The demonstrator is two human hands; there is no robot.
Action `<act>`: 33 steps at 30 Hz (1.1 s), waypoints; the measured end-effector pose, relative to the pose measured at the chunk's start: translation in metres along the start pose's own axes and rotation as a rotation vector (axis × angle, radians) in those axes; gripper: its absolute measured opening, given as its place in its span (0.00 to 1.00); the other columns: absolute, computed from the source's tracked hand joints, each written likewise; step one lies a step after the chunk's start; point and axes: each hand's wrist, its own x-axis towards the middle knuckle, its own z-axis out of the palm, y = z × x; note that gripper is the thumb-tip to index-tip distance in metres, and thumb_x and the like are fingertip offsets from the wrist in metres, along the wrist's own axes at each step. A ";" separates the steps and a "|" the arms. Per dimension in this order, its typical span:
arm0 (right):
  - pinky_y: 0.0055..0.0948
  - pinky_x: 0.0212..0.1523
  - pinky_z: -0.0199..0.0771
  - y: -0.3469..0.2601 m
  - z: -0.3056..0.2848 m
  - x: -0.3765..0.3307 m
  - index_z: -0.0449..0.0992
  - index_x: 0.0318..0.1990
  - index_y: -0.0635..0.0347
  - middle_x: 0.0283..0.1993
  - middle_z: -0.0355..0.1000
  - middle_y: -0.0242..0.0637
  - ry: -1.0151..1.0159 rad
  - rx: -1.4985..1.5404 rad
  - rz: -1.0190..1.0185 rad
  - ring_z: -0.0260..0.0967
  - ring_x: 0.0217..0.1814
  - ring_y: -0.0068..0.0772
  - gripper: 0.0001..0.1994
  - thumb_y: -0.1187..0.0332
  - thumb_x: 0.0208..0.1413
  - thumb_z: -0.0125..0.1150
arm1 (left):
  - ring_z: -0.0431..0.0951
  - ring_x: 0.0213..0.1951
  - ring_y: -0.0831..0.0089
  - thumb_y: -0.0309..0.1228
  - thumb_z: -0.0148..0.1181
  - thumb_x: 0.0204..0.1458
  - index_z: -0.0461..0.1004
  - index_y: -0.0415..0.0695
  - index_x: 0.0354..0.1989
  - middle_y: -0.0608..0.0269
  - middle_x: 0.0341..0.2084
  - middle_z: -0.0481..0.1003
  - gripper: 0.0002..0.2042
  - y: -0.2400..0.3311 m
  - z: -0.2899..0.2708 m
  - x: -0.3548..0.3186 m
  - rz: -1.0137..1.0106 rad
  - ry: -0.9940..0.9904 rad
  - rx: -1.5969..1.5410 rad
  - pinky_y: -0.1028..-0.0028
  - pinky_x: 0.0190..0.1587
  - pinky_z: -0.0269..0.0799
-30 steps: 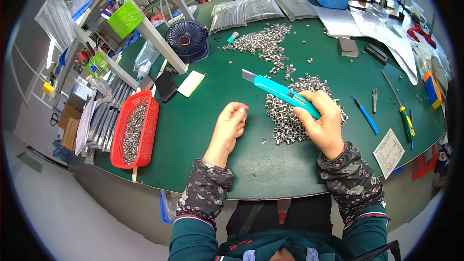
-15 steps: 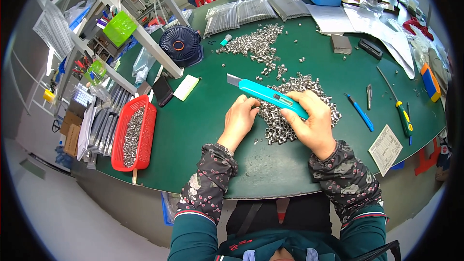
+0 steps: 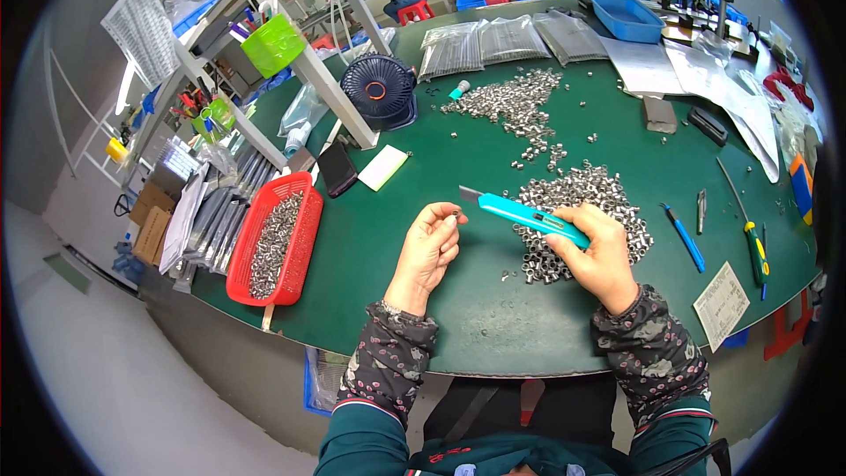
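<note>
My right hand (image 3: 604, 257) is closed around the handle of a turquoise utility knife (image 3: 515, 211). Its blade is out and points left, toward my other hand. My left hand (image 3: 423, 256) pinches a small metal ring (image 3: 457, 213) between thumb and forefinger, a short way left of the blade tip and apart from it. Beneath and behind the knife lies a heap of short silver metal rings (image 3: 589, 198) on the green table (image 3: 493, 335). A looser spread of the same rings (image 3: 511, 106) is farther back.
At left stands a red basket (image 3: 304, 227) with metal parts, near a phone (image 3: 337, 169), a pale notepad (image 3: 382, 167) and a dark fan (image 3: 379, 92). A blue pen-like tool (image 3: 685, 240), a screwdriver (image 3: 756, 251) and a printed paper (image 3: 721, 304) lie at right. Two people sit beyond.
My left hand has drawn back left from the heap and turned, with a ring now showing in its fingertips. The whole view has shifted; the knife stays in my right hand.
</note>
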 end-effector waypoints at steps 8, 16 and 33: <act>0.30 0.27 0.65 0.002 0.002 0.001 0.76 0.34 0.61 0.24 0.68 0.39 -0.170 0.036 0.107 0.67 0.25 0.36 0.12 0.66 0.40 0.64 | 0.56 0.16 0.88 0.24 0.52 0.53 0.68 0.40 0.40 0.67 0.29 0.69 0.07 0.004 -0.010 0.002 0.023 0.009 -0.052 0.89 0.13 0.49; 0.29 0.29 0.66 0.004 0.003 0.000 0.76 0.34 0.63 0.25 0.69 0.40 -0.238 0.070 0.146 0.68 0.26 0.36 0.13 0.66 0.40 0.64 | 0.55 0.16 0.88 0.25 0.52 0.53 0.69 0.40 0.39 0.71 0.24 0.65 0.06 0.006 -0.004 0.000 0.005 0.023 -0.031 0.88 0.13 0.48; 0.32 0.24 0.65 -0.004 0.002 -0.001 0.76 0.35 0.59 0.24 0.64 0.37 -0.175 -0.131 0.044 0.66 0.23 0.38 0.13 0.65 0.40 0.64 | 0.53 0.15 0.89 0.31 0.51 0.55 0.69 0.40 0.34 0.73 0.19 0.62 0.07 0.004 -0.007 0.001 0.009 0.016 0.058 0.89 0.14 0.47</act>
